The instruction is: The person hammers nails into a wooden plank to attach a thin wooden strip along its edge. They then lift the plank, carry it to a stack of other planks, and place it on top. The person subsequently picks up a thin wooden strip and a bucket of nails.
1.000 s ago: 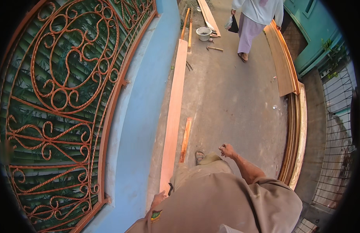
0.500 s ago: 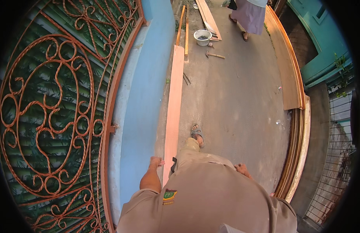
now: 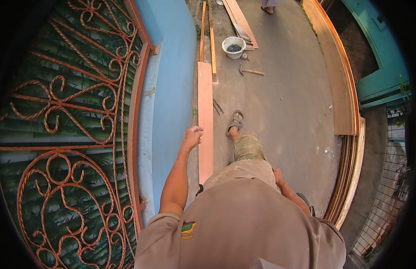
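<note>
My left hand (image 3: 193, 137) is swung forward, its fingers curled in loosely with nothing visible in them. It hangs over the left edge of a long pinkish plank (image 3: 205, 107) lying along the blue wall; I cannot make out any contact. Beside my right thigh is my right hand (image 3: 278, 176), its fingers mostly hidden against the trousers. A hammer (image 3: 253, 71) with a wooden handle lies on the concrete ahead. Nearer the plank sits a dark slim metal tool (image 3: 218, 106), perhaps a pair of pincers. Past the hammer stands a white bucket (image 3: 235, 55) with dark bits inside.
Narrow timber strips (image 3: 212, 45) and wider boards (image 3: 244, 24) lie farther along the lane. A blue wall (image 3: 172, 89) and an ornate metal grille (image 3: 60, 105) line the left. Stacked sheets (image 3: 345, 103) lean along the right. Another person's foot (image 3: 267, 10) shows at the top.
My left hand has swung forward, and my right hand has drawn in against my thigh. One sandalled foot is farther forward. The other person has moved mostly out of view at the top.
</note>
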The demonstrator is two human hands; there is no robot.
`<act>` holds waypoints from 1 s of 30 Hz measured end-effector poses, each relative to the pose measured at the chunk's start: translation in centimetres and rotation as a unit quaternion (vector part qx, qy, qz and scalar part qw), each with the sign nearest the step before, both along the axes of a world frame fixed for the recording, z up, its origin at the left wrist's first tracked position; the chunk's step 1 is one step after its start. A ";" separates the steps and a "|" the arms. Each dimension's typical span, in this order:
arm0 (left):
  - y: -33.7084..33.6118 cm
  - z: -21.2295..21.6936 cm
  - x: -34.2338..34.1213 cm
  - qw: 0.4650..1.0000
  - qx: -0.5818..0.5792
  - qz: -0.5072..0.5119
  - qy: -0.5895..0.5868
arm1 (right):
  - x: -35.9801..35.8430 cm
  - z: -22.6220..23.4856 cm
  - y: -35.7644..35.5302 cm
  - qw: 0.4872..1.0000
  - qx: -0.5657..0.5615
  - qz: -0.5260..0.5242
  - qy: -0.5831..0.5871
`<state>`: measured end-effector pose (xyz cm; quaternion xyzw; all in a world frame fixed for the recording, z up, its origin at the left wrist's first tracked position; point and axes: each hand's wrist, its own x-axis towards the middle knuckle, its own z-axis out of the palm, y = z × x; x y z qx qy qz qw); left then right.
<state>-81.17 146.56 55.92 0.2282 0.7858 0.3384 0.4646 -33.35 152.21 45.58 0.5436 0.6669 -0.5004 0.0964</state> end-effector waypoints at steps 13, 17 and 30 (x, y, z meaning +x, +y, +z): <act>-1.5 0.1 -2.2 0.879 -0.282 0.120 -0.365 | -24.1 1.5 26.8 0.998 -0.040 -0.037 -0.033; 7.4 2.0 -4.6 0.760 -0.049 0.311 -0.569 | -28.2 1.7 30.1 0.998 -0.059 0.023 -0.026; 36.4 -11.0 -29.9 0.952 -0.241 0.071 -0.175 | -27.1 2.2 41.5 0.979 -0.126 -0.071 -0.143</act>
